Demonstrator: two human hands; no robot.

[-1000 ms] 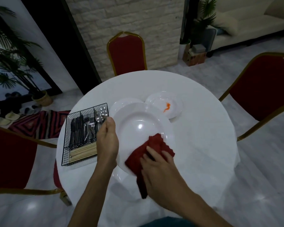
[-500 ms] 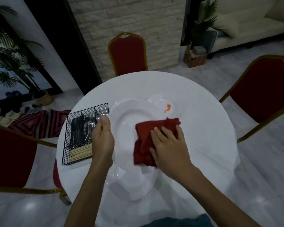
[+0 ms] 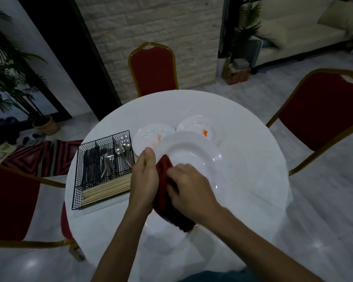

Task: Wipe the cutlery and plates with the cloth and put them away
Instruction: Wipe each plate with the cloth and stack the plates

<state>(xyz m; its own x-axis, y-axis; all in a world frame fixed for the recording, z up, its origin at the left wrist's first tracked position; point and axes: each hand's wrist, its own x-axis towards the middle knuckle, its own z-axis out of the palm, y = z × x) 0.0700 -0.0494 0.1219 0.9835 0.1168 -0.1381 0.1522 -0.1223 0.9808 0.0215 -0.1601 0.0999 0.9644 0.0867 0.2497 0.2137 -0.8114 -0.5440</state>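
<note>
My left hand (image 3: 145, 178) grips the left rim of a large white plate (image 3: 194, 159), held tilted above the round table (image 3: 253, 180). My right hand (image 3: 189, 190) holds a dark red cloth (image 3: 164, 192) against the plate's near left part, close beside my left hand. Behind it two smaller white plates lie on the table, the left one (image 3: 149, 135) and the right one (image 3: 198, 125), each with an orange smear. Another white plate (image 3: 161, 239) lies on the table under my arms.
A black wire caddy (image 3: 102, 169) with spoons, forks, dark cutlery and chopsticks stands left of the plates. Red chairs ring the table: one behind (image 3: 153, 68), one right (image 3: 324, 110), one left (image 3: 10, 200). A striped rug (image 3: 39, 159) lies on the floor.
My right hand slid the cloth from the plate's middle right down to its near left edge beside my left hand. The plate has shifted slightly right, uncovering the left small plate.
</note>
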